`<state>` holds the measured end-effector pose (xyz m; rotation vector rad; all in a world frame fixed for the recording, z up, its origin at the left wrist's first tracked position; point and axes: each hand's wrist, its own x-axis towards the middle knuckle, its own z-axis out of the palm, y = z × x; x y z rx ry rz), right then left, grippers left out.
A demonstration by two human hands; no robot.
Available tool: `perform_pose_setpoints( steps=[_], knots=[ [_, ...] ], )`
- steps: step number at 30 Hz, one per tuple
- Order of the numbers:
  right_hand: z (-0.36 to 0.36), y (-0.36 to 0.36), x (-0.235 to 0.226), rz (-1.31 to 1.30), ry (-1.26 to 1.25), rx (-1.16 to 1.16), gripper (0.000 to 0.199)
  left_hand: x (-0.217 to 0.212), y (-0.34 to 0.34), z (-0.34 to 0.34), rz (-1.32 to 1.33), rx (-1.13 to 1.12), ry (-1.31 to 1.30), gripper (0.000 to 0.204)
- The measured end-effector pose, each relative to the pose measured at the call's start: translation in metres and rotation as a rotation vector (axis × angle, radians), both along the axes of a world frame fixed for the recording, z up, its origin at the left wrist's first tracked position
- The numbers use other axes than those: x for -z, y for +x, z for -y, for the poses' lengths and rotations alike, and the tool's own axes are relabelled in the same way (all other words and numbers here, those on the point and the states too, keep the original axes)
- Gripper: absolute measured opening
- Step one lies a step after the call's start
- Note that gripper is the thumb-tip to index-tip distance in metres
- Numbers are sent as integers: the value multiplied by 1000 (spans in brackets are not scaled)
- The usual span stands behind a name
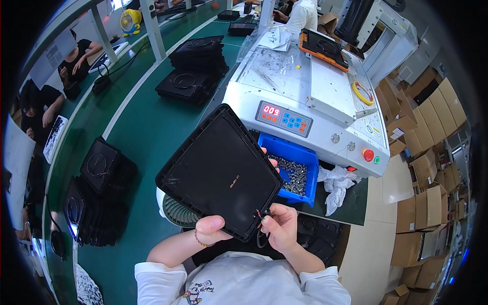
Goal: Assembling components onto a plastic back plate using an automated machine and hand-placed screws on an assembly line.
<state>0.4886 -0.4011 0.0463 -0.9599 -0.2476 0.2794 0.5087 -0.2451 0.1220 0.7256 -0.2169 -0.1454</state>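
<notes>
A black, flat plastic housing (218,168) with a raised rim is held tilted in front of my chest. My left hand (211,230) grips it from below, its thumb on the near edge. Fingertips show past the housing's right edge; the rest of that hand is hidden behind it. At the lower right corner, my right hand (282,229) is closed in a pinch on a thin black cable (262,240), where small red wire ends show. Just beyond the housing, a blue bin (313,178) holds many small metal parts (292,175).
A white machine (244,104) with a control panel (283,119) stands ahead right. Stacks of black housings (190,84) (101,173) lie on the green table (140,124). A green fan (178,214) sits under the held housing; cardboard boxes (427,208) line the right. People work across the table.
</notes>
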Motion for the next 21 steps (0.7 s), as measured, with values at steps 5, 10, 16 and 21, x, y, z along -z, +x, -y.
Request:
perform_pose_setpoints(
  steps=[5, 10, 16, 21],
  knots=[
    [7, 1, -11, -136, -81, -50, 10, 8, 3, -1, 18, -41, 50, 125],
    [8, 2, -7, -136, -128, -66, 11, 6, 1, 2, -4, -36, 55, 127],
    [2, 0, -3, -153, -38, -60, 7, 10, -1, 5, -17, -18, 50, 127],
    [-5, 1, -2, -175, 11, 16, 8, 13, -1, 5, -7, -32, 34, 125]
  ],
)
